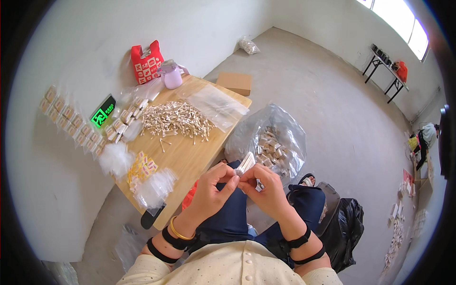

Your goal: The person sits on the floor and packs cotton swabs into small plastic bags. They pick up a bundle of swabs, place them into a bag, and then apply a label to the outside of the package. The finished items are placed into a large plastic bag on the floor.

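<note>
Fingers (231,183) around swab bundle (245,163), lower end hidden, bag (290,124) partly blocked

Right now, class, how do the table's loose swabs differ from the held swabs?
Loose swabs lie jumbled; held swabs line up. Loose swabs make a wide heap on the table; held swabs, a small bundle pinched by left hand and right hand. Both are slim, pale sticks.

The swabs (247,162) are white-tipped, the shirt (227,264) dotted cream.
</note>
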`<state>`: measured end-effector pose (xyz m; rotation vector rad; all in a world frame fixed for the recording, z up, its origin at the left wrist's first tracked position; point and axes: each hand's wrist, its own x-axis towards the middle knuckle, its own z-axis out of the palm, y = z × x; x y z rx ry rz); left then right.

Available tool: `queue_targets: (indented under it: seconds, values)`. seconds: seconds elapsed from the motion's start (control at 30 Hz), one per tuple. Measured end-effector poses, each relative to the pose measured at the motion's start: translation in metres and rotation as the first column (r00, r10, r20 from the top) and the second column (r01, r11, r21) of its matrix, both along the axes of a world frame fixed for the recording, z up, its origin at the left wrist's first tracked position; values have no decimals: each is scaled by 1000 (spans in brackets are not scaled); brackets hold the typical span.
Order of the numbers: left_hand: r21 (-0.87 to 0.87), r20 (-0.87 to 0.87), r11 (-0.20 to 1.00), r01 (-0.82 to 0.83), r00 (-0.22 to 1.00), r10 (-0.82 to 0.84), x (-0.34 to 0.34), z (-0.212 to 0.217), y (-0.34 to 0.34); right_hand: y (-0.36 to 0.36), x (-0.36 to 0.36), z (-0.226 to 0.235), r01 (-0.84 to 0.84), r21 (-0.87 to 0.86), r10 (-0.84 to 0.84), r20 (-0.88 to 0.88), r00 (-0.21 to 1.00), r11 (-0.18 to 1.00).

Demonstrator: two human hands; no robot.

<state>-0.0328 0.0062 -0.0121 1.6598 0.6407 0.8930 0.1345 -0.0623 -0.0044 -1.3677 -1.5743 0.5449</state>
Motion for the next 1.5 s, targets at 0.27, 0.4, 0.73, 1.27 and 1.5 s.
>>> queue_targets:
  seconds: [0.27, 0.4, 0.73, 1.27, 1.5]
  values:
    - [88, 50, 989, 118, 991, -123, 6, 4, -1, -15, 10, -8, -138, -102, 79, -446, 892, 985]
    - [-46, 154, 982, 184, 973, -175, 9, 4, -6, -23, 17, -12, -242, -41, 114, -798, 592, 969]
    - [-405, 358, 872, 274, 925, -124, 23, -20, -7, -32, 33, -6, -257, 14, 151, -838, 524, 966]
    - [9, 82, 999, 49, 995, -50, 52, 2, -15, -7, 20, -20, 364, 37, -260, -635, 727, 930]
    - [354, -89, 935, -29, 994, 64, 50, 10, -6, -8, 11, -21, 372, 49, -249, -663, 706, 927]
